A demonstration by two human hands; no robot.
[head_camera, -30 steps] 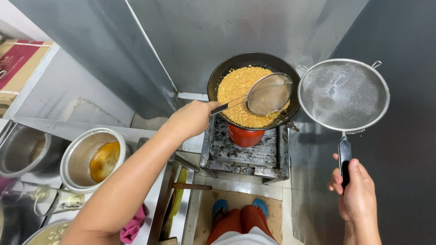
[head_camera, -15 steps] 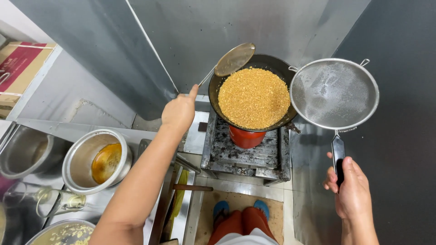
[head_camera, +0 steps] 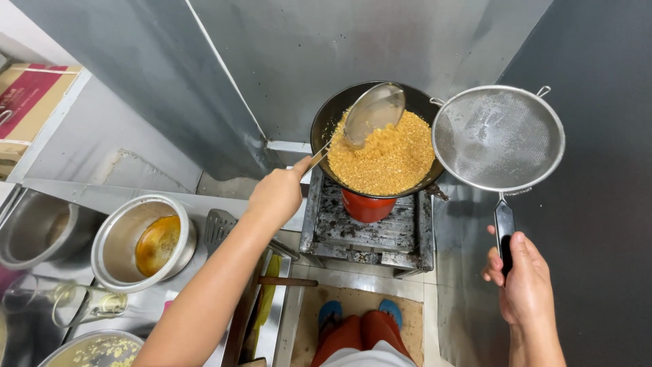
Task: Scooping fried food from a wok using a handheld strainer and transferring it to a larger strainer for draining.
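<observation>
Cramped cooking corner, grey metal wall panels (head_camera: 285, 61) behind, dark wall at right. Black wok (head_camera: 339, 112) on blackened gas stove (head_camera: 370, 231) with red burner (head_camera: 367, 206) under it, filled with golden-yellow fried crumbs (head_camera: 390, 160). Steel ladle (head_camera: 375, 114) tilted, bowl at wok's far-left rim just above the crumbs, handle running down-left. Left hand (head_camera: 277, 196) closed round ladle handle end, forearm stretched in from lower left. Round wire-mesh strainer (head_camera: 498, 138) held level just right of wok, rim overlapping wok's edge, empty-looking. Right hand (head_camera: 519, 285) wrapped tight on strainer's black handle (head_camera: 504, 228). Left of stove: steel counter (head_camera: 204, 204), slotted spatula (head_camera: 219, 228) lying flat, steel pot of amber oil (head_camera: 153, 241), another steel bowl (head_camera: 34, 228) beside it, glass jug (head_camera: 88, 302) near. Cardboard box (head_camera: 30, 102) on upper-left shelf. Blue footwear (head_camera: 331, 312) on brown mat (head_camera: 360, 299) below stove.
</observation>
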